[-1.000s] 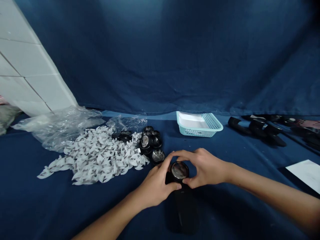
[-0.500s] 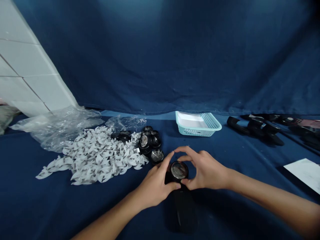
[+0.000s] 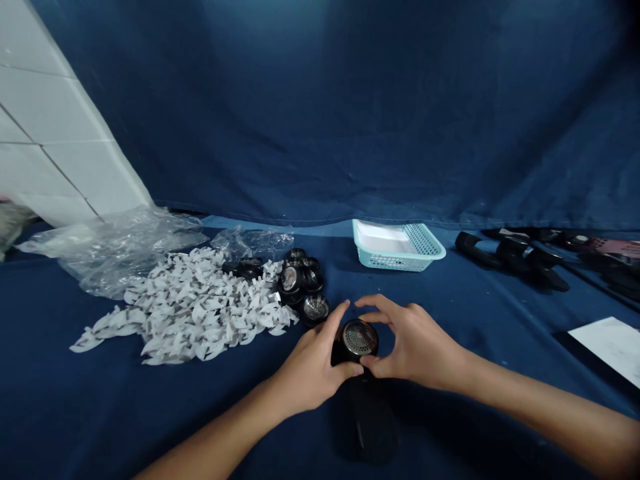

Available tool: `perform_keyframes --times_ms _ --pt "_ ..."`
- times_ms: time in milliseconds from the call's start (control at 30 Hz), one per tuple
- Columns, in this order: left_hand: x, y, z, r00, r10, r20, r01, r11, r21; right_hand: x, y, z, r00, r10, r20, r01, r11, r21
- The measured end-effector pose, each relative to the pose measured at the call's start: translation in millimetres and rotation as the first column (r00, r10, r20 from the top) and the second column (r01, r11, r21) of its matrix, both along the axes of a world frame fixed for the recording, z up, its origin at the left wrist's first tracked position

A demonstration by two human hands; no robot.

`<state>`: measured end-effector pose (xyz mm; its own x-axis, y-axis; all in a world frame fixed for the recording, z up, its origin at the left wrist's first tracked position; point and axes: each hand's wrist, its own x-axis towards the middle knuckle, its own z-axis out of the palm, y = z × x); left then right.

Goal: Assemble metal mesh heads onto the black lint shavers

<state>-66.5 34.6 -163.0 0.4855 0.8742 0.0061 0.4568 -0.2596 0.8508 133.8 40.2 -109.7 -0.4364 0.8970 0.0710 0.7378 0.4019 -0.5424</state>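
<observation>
A black lint remover [image 3: 373, 423] lies on the blue cloth in front of me, its round head cover [image 3: 359, 339] of perforated metal facing up. My left hand [image 3: 315, 363] curves round the left side of the head, thumb at its lower edge and forefinger stretched past the far side. From the right, my right hand [image 3: 410, 340] holds the rim between its thumb and a bent finger, with the forefinger lifted off. Just beyond my left fingertips is a loose black head cover [image 3: 315, 308] with metal mesh, beside a cluster of similar covers [image 3: 291, 279].
Left of the covers spreads a heap of small white curved pieces [image 3: 200, 307], with clear plastic bags [image 3: 120, 247] behind. A light blue basket [image 3: 400, 261] holds something white. Black device bodies [image 3: 525, 260] lie at the right, near a white sheet [image 3: 607, 347]. A blue curtain [image 3: 320, 120] hangs behind.
My right forefinger has drawn slightly away from my left fingertips, widening the gap between them. Both hands stay round the lint remover's head. The view has shifted a little.
</observation>
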Motion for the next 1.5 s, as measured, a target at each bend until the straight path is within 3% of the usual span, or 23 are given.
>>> perform_keyframes --times_ms 233,500,800,967,1133,1367,1500 --pt "0.7 -2.8 0.1 0.998 0.057 0.000 -0.057 0.998 0.005 -5.0 -11.0 -9.8 0.991 -0.131 -0.013 0.131 0.988 0.086" --pt "1.8 -2.7 2.4 0.998 0.050 -0.036 -0.049 0.999 0.005 -8.0 -16.0 -21.7 0.985 -0.170 0.038 0.155 0.953 0.261" --pt "1.4 -1.0 0.9 0.999 0.024 0.042 -0.023 0.999 -0.043 0.2 -15.9 -22.0 0.993 -0.100 -0.070 0.109 0.983 0.144" --pt "0.0 1.4 0.2 0.985 -0.013 0.174 0.027 0.997 -0.074 7.8 -1.9 -21.9 0.962 0.098 -0.254 -0.101 0.995 0.001" --pt "-2.9 5.3 -2.3 0.974 -0.019 0.224 0.046 0.992 -0.119 10.4 14.1 -24.8 0.852 0.229 -0.471 -0.330 0.933 -0.145" --pt "-4.4 8.5 -3.4 0.983 -0.030 0.181 0.057 0.988 -0.145 13.3 27.3 -34.0 0.725 0.248 -0.643 -0.498 0.833 -0.240" --pt "-4.4 10.3 -3.3 0.985 -0.028 0.172 0.053 0.988 -0.143 14.6 31.2 -37.1 0.707 0.242 -0.664 -0.510 0.825 -0.243"
